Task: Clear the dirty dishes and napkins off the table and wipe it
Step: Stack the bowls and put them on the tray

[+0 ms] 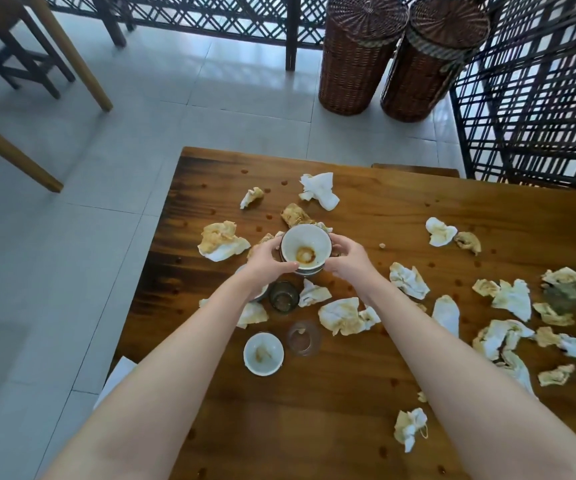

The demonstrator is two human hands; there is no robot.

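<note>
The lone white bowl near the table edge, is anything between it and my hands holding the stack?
Yes. A dark glass stands between the lone bowl and the bowl stack gripped by the left hand and right hand. A clear glass stands just right of that bowl.

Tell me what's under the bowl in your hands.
A second bowl shows its rim beneath the stained bowl, nested. The left hand and right hand cover the sides, so the count is hidden.
</note>
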